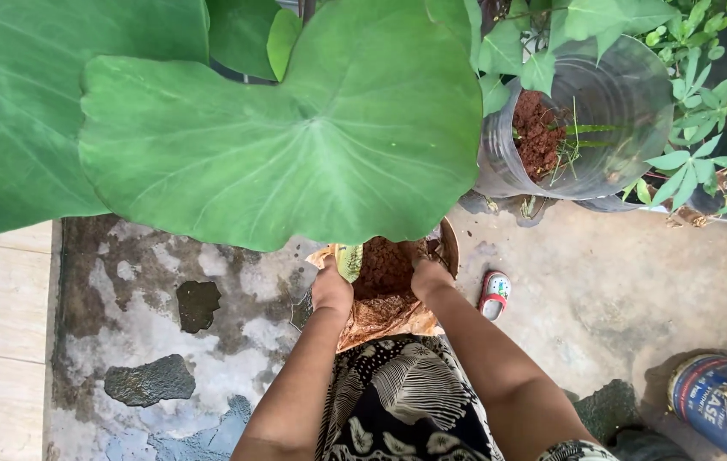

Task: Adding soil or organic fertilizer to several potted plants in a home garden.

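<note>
A pot (447, 248) of reddish-brown soil (385, 266) stood on the mottled concrete floor (235, 290), mid-scene, beneath a huge leaf (295, 128). The left hand (332, 288) rested at its left rim by the pale stem (350, 261); the right hand (426, 271) pressed into the soil. Whether the fingers were apart or together could not be told. Likely heavy and crumbly; best gripped at the rim. A clear container (602, 119) stood far right.
</note>
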